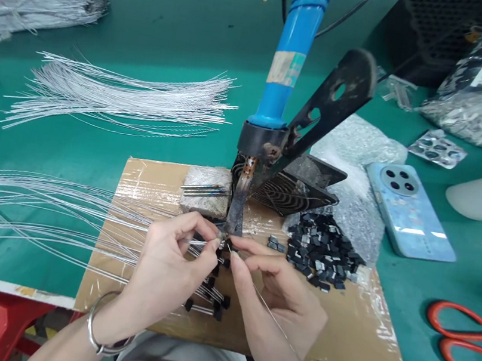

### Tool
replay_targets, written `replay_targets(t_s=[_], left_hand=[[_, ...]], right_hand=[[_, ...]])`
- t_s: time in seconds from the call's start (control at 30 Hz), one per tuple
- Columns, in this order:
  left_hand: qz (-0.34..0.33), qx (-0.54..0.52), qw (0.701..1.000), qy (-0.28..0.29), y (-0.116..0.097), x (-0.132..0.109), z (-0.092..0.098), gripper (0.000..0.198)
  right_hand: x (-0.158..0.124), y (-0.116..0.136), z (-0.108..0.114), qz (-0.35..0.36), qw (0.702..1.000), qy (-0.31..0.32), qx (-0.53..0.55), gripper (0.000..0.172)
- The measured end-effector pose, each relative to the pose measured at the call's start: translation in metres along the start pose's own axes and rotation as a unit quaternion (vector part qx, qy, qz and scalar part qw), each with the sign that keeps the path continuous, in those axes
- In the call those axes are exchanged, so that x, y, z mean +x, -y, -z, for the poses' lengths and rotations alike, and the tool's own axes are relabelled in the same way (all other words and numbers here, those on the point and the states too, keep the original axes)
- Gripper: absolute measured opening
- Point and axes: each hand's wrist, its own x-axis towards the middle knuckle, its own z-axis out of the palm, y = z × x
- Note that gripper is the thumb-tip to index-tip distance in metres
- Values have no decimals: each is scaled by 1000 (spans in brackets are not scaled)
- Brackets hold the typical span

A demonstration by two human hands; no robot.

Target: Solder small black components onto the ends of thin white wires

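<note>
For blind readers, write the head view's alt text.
A person's left hand and right hand work near the tip of a blue soldering iron, the right pinching thin wire. White wires lie left; black parts, a phone and red-handled scissors lie right.

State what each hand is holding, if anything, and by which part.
The right hand pinches a thin wire near its tip. The left hand pinches something small by the soldering iron; which part cannot be told.

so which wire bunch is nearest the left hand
The front bunch, running from the picture's left edge over the cardboard to the left hand. The middle bunch lies farther back on the green surface; the tied bundle, upper left, is farthest.
</note>
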Motion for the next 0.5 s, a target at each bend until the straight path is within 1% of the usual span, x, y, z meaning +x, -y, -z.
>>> replay_targets(t_s=[0.07,0.13,0.2,0.27,0.33,0.4,0.5], left_hand=[[8,-7,1000,9,2,0,0,9],[18,-14,1000,20,5,-1,2,9],[26,-13,999,26,9,-2,3,9],[29,-7,999,29,13,-4,6,11],[26,-2,999,31,14,-5,8,13],[23,0,999,32,14,-6,9,14],[22,-2,999,34,12,-7,10,13]], right_hand=[[1,0,2,-23,1000,-19,5,13],[2,0,7,-59,996,-66,-1,9],[3,-2,14,-85,991,-99,14,11],[3,-5,21,-90,990,-80,73,25],[2,-9,27,-96,987,-34,127,33],[-1,-12,30,-106,987,-6,122,29],[-4,-12,31,-101,993,-2,69,15]])
